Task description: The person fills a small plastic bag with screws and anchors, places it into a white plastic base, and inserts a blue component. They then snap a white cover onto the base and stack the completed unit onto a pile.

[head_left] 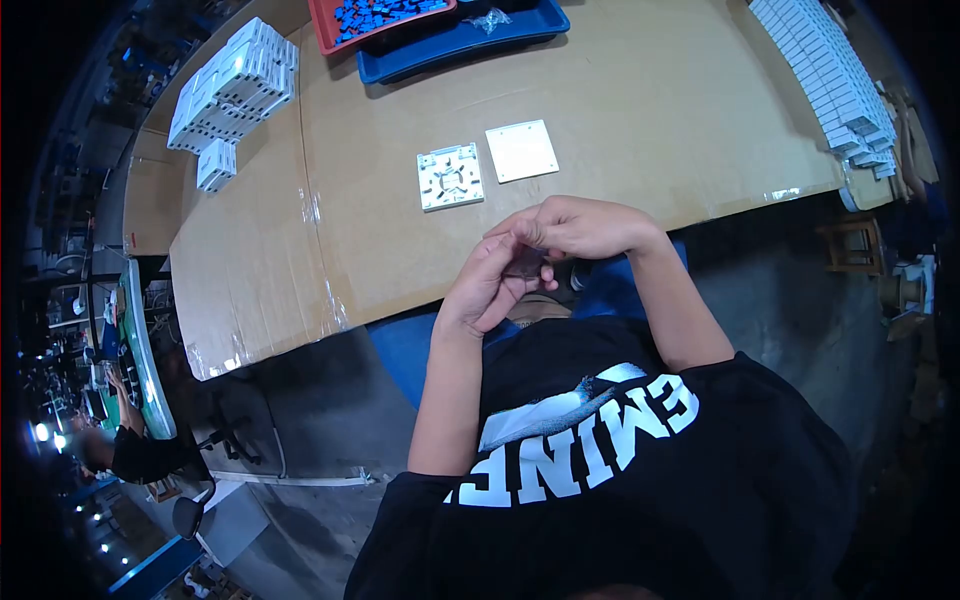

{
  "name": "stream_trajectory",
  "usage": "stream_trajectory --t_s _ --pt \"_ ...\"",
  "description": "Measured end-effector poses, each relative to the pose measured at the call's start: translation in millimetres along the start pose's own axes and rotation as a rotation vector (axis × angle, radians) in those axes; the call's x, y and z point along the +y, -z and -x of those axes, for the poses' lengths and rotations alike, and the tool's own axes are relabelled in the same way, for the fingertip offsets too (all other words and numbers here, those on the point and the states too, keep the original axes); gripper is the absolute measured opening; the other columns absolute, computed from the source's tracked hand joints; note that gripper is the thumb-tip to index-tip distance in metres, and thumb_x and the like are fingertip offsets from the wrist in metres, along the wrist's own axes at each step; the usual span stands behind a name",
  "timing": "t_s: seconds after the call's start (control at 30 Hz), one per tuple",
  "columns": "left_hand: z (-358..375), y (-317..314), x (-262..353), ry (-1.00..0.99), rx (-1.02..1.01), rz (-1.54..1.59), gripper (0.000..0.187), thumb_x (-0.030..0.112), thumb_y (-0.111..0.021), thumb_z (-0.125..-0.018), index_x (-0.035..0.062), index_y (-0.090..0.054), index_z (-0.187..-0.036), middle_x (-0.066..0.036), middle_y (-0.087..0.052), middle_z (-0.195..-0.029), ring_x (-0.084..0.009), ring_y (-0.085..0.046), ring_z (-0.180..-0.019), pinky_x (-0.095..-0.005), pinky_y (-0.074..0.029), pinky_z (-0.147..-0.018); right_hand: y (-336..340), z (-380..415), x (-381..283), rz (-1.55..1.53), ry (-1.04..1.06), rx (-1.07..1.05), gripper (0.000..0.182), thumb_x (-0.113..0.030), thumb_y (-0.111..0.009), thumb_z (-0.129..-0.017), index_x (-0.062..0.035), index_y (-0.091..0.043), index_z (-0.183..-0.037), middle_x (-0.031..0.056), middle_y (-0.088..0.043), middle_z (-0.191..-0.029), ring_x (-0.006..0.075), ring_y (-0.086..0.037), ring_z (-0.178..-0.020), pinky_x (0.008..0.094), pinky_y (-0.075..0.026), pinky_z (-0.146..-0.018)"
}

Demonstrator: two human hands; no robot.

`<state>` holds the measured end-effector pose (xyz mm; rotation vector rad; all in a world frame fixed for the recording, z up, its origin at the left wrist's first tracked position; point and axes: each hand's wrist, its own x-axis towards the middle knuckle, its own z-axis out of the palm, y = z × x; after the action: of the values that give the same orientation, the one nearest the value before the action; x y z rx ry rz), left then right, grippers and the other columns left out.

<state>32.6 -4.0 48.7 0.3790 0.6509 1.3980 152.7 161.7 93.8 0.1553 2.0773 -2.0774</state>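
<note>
My left hand (pixel 487 287) is at the table's front edge, palm turned inward with its fingers curled. Against it, my right hand (pixel 588 228) is closed, its thumb and fingertips meeting the left fingertips. Something small, see-through and dark may lie between them, but the fingers hide most of it. Just beyond the hands, a white square plastic base (pixel 450 180) lies with its moulded inner side up. To its right is a flat white square cover plate (pixel 521 151) with small holes near its corners. Neither hand touches these two pieces.
A red bin (pixel 322 28) of small blue parts overlaps a blue tray (pixel 400 68) holding a small clear bag (pixel 490 20). Stacked white plastic units (pixel 235 85) stand at the left, and long rows of them (pixel 825 75) at the right. Another person (pixel 150 455) sits far left.
</note>
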Motion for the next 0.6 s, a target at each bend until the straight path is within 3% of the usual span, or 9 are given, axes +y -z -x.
stream_trajectory --t_s 0.07,0.2,0.23,0.33,0.37,0.4,0.47,0.5,0.6 --pt "0.9 3.2 -1.9 -0.004 -0.009 0.011 0.045 0.044 -0.048 -0.108 0.0067 -0.053 -0.134 -0.014 -0.066 -0.111 -0.0216 -0.067 -0.088 -0.0418 -0.06 -0.082 -1.5 -0.2 -1.9 -0.036 -0.046 -0.044 0.066 -0.059 -0.045 -0.104 -0.0032 -0.065 -0.134 0.0054 -0.072 -0.093 0.0097 -0.064 -0.068 0.026 -0.051 -0.066" --pt "0.5 6.6 -0.4 0.0 -0.011 0.15 0.047 0.045 -0.047 -0.108 0.0068 -0.054 -0.135 -0.013 -0.067 -0.113 -0.0212 -0.067 -0.088 -0.0434 -0.06 -0.083 6.9 1.0 -4.6 -0.038 0.043 -0.018 0.058 -0.047 -0.044 -0.109 0.0032 -0.063 -0.131 0.0119 -0.068 -0.126 0.0127 -0.069 -0.073 0.0277 -0.054 -0.069" --pt "0.0 10.4 -2.1 -0.007 -0.003 0.112 0.047 0.044 -0.049 -0.107 0.0066 -0.053 -0.136 -0.011 -0.067 -0.111 -0.021 -0.068 -0.088 -0.0434 -0.06 -0.084 6.6 -0.2 -7.1 0.024 0.056 -0.013 0.05 -0.038 -0.044 -0.111 0.0035 -0.062 -0.132 0.0121 -0.064 -0.134 0.0129 -0.068 -0.074 0.0285 -0.054 -0.07" --pt "-2.0 6.3 2.9 0.016 0.034 0.022 0.05 0.041 -0.055 -0.106 0.0057 -0.05 -0.141 -0.008 -0.067 -0.109 -0.0197 -0.068 -0.088 -0.0427 -0.06 -0.084 1.9 -1.8 -23.1 0.11 -0.107 -0.043 0.047 -0.035 -0.047 -0.11 0.0034 -0.064 -0.131 0.0152 -0.069 -0.123 0.0141 -0.064 -0.072 0.031 -0.056 -0.072" --pt "-2.9 9.7 1.0 0.008 0.027 0.039 0.051 0.04 -0.056 -0.105 0.005 -0.049 -0.143 -0.008 -0.066 -0.11 -0.0194 -0.067 -0.088 -0.0423 -0.06 -0.084 5.6 -1.3 -31.5 0.185 -0.132 -0.075 0.047 -0.036 -0.049 -0.109 0.0026 -0.064 -0.132 0.017 -0.07 -0.123 0.0163 -0.068 -0.085 0.0319 -0.056 -0.081" --pt "-4.4 14.8 -1.7 0.0 0.021 0.058 0.052 0.039 -0.056 -0.105 0.0044 -0.048 -0.144 -0.007 -0.066 -0.11 -0.019 -0.067 -0.088 -0.0419 -0.06 -0.084 7.8 0.0 -33.5 0.202 -0.124 -0.063 0.047 -0.036 -0.049 -0.109 0.0026 -0.064 -0.132 0.017 -0.07 -0.123 0.0163 -0.068 -0.085 0.0319 -0.056 -0.081" --pt "-6.5 15.1 2.3 -0.01 0.005 0.046 0.051 0.038 -0.057 -0.105 0.0038 -0.049 -0.142 -0.008 -0.066 -0.112 -0.019 -0.067 -0.089 -0.0405 -0.06 -0.083 15.4 4.8 -30.8 0.484 0.051 0.054 0.042 -0.033 -0.053 -0.108 0.0013 -0.067 -0.129 0.018 -0.069 -0.129 0.0219 -0.069 -0.107 0.0348 -0.053 -0.094" --pt "-7.4 15.0 5.3 -0.015 -0.001 0.092 0.05 0.038 -0.056 -0.105 0.0037 -0.051 -0.141 -0.009 -0.066 -0.112 -0.0191 -0.067 -0.089 -0.0399 -0.06 -0.083 26.5 4.5 -34.3 0.448 0.084 -0.003 0.037 -0.028 -0.057 -0.105 0.0007 -0.07 -0.124 0.0187 -0.067 -0.133 0.0275 -0.063 -0.124 0.036 -0.048 -0.104" --pt "-11.5 17.7 11.7 -0.039 -0.002 0.172 0.048 0.04 -0.051 -0.107 0.0038 -0.054 -0.138 -0.01 -0.066 -0.112 -0.0201 -0.066 -0.089 -0.0396 -0.058 -0.084 61.5 4.2 -50.9 0.24 0.165 0.155 0.032 -0.025 -0.06 -0.103 0.0008 -0.074 -0.117 0.018 -0.067 -0.133 0.0276 -0.064 -0.124 0.0363 -0.049 -0.104"
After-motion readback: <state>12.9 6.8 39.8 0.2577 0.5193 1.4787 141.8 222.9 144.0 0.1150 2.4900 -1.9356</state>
